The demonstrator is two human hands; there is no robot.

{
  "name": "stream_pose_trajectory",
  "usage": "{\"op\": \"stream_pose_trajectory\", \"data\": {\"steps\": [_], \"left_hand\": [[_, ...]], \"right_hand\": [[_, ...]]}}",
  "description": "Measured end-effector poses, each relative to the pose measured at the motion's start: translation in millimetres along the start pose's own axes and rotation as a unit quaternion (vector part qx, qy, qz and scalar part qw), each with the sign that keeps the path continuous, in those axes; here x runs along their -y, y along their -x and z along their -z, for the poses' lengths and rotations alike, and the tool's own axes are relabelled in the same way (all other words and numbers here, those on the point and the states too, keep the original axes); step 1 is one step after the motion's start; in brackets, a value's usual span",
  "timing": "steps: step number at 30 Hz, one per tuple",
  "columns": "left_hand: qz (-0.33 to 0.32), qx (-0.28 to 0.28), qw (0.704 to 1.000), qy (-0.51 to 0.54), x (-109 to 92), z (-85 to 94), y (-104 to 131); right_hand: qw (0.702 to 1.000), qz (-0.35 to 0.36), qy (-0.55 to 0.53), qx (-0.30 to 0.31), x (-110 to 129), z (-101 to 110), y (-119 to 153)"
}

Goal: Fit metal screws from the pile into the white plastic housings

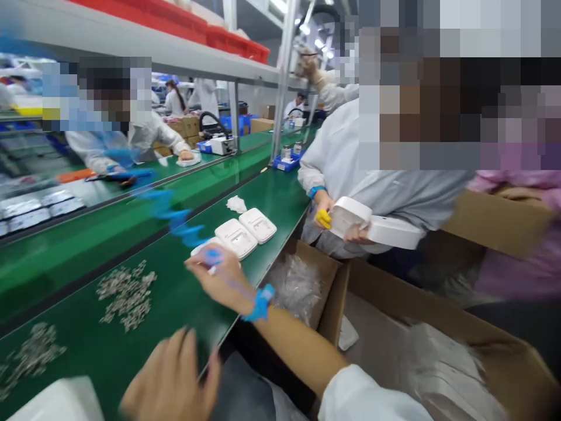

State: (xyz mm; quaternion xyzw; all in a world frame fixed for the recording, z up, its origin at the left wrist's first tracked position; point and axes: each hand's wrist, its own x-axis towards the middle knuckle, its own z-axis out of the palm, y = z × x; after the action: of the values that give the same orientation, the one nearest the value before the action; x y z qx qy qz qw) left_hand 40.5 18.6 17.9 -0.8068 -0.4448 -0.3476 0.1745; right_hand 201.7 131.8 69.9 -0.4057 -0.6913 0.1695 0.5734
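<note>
My right hand (225, 279), with a blue wrist strap (260, 304), is over the nearest of several white plastic covers (236, 237) lying in a row on the green bench (184, 298). Its fingers are pinched together, and what they hold is too small and blurred to name. A blurred blue coiled cord (175, 219) runs up and left from near this hand. Low in the picture, my left hand (169, 377) is open and motion-blurred, its thumb apart from the fingers. Small metal parts lie in two heaps (127, 294) (35, 354) left of my hands.
A white object (61, 400) cuts into the bottom left corner. Cardboard boxes (442, 298) stand right of the bench, one with clear plastic bags (298, 286). A person (342, 152) there holds white housings (394, 231). A metal post (283, 88) and shelf (144, 49) rise above the bench.
</note>
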Motion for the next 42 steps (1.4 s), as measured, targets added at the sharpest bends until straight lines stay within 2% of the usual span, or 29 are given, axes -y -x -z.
{"op": "stream_pose_trajectory", "data": {"steps": [2, 3, 6, 9, 12, 15, 19, 22, 25, 28, 31, 39, 42], "left_hand": [[-0.008, 0.070, 0.997, -0.031, -29, -26.6, -34], [-0.005, 0.091, 0.996, -0.024, -40, -40.5, -51], [0.040, 0.127, 0.991, -0.022, -59, -74.5, -88], [0.099, 0.151, 0.983, -0.034, -64, -86.0, -90], [0.082, 0.150, 0.985, -0.033, -59, -75.5, -69], [0.054, 0.129, 0.988, -0.058, -43, -52.0, -43], [0.024, 0.111, 0.991, -0.068, -21, -22.4, -15], [0.040, 0.101, 0.993, -0.053, -15, -12.0, -3], [0.069, 0.078, 0.994, -0.040, -16, -11.1, 2], [0.072, 0.063, 0.995, -0.036, -17, -13.4, 3], [0.076, 0.052, 0.995, -0.036, -17, -14.4, 3], [0.114, 0.044, 0.992, -0.007, -19, -13.9, 1], [0.135, 0.039, 0.990, 0.014, -19, -13.7, 1]], "right_hand": [[0.999, -0.019, -0.009, -0.041, -2, 29, 8], [0.997, -0.054, -0.017, -0.055, -6, 42, 11], [0.985, -0.153, -0.049, -0.064, -20, 73, 16], [0.985, -0.166, -0.035, -0.020, -29, 95, 17], [0.993, -0.074, 0.057, 0.069, -27, 104, 13], [0.980, 0.040, 0.090, 0.175, -21, 94, 6], [0.933, 0.136, 0.062, 0.328, -20, 54, -2], [0.893, 0.186, 0.094, 0.399, -22, 18, -4], [0.857, 0.222, 0.130, 0.447, -22, -9, -5], [0.829, 0.252, 0.159, 0.474, -22, -22, -7], [0.813, 0.278, 0.163, 0.485, -24, -26, -7], [0.793, 0.319, 0.186, 0.485, -28, -28, -2], [0.792, 0.314, 0.186, 0.489, -26, -27, -3]]}}
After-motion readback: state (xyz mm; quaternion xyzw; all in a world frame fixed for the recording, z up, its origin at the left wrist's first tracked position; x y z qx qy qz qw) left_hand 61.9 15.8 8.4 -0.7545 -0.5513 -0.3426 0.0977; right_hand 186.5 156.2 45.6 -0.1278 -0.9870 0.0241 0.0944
